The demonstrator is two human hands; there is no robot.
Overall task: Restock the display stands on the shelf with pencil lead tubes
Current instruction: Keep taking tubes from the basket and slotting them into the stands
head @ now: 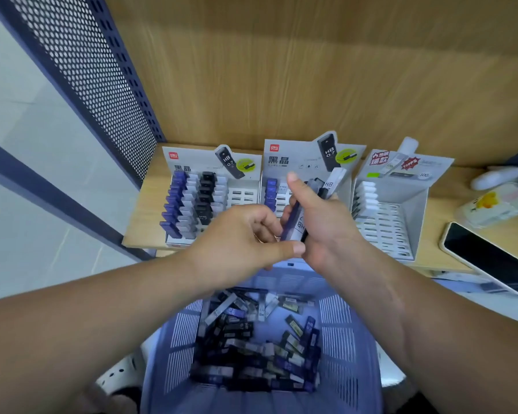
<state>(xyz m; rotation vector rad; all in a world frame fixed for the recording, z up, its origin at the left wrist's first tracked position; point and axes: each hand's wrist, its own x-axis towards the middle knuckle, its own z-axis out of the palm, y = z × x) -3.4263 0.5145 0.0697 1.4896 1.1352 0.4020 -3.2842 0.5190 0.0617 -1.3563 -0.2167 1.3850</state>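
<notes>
Three grey display stands sit on the wooden shelf: the left stand (240,177) is mostly filled with blue, white and black lead tubes, the middle stand (296,159) holds a few, the right stand (407,204) has one white column. My right hand (320,225) grips a bunch of lead tubes (299,222) in front of the middle stand, thumb raised. My left hand (240,237) meets it from the left, fingers curled at the lower end of the bunch. Below them a blue plastic basket (341,321) holds several loose tubes (251,339).
A phone (485,255) lies at the shelf's right front edge, with clear packets (497,204) behind it. A dark perforated metal panel (87,70) bounds the shelf on the left. The wooden back wall rises behind the stands.
</notes>
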